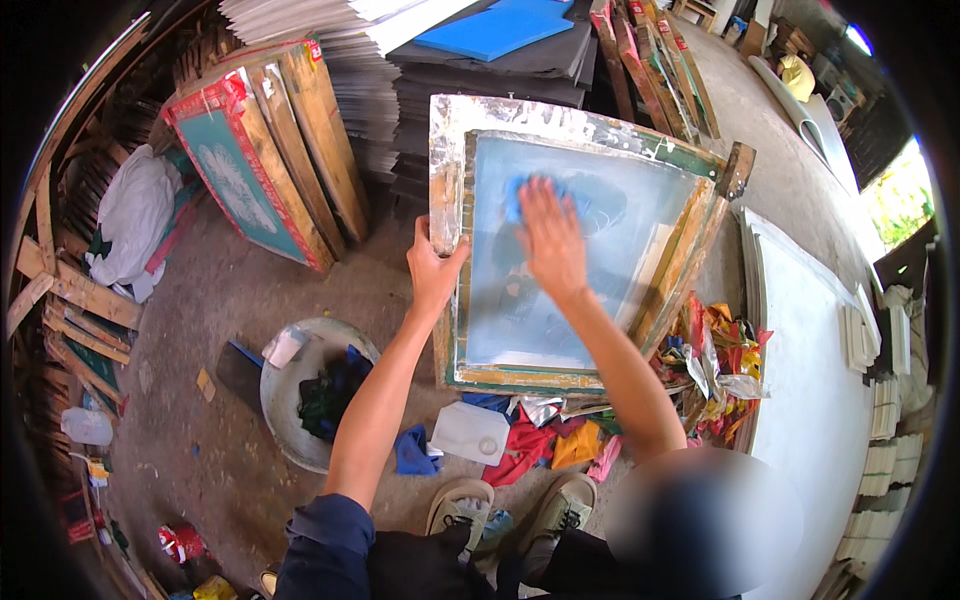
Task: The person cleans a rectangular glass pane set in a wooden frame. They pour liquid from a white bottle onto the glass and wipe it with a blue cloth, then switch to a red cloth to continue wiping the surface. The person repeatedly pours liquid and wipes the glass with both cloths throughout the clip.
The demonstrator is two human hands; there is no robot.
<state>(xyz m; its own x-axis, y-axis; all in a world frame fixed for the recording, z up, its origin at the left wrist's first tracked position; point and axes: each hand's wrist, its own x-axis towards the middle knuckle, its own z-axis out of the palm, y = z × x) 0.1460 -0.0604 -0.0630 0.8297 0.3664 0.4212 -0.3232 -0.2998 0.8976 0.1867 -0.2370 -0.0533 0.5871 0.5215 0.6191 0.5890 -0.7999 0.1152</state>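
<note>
Left hand (pixel 437 268) grips the frame (pixel 448 150) by its left edge, fingers mostly hidden behind the wood. Right hand (pixel 552 245) is spread flat over a blue rag (pixel 514 202) near the mesh's (pixel 620 285) top edge, covering too much to tell the rag's shape, and the forearm (pixel 625 375) blocks the frame's bottom right corner.

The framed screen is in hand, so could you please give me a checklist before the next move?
Left hand gripping the left edge of the framed screen: ok.
Right hand flat over the blue cloth: ok.
Screen surface evenly coloured: not ok, darker patches show.
Floor by the lower edge uncluttered: not ok, coloured rags and a pale plastic container lie there.
Support beneath the framed screen: cannot tell, hidden.
</note>
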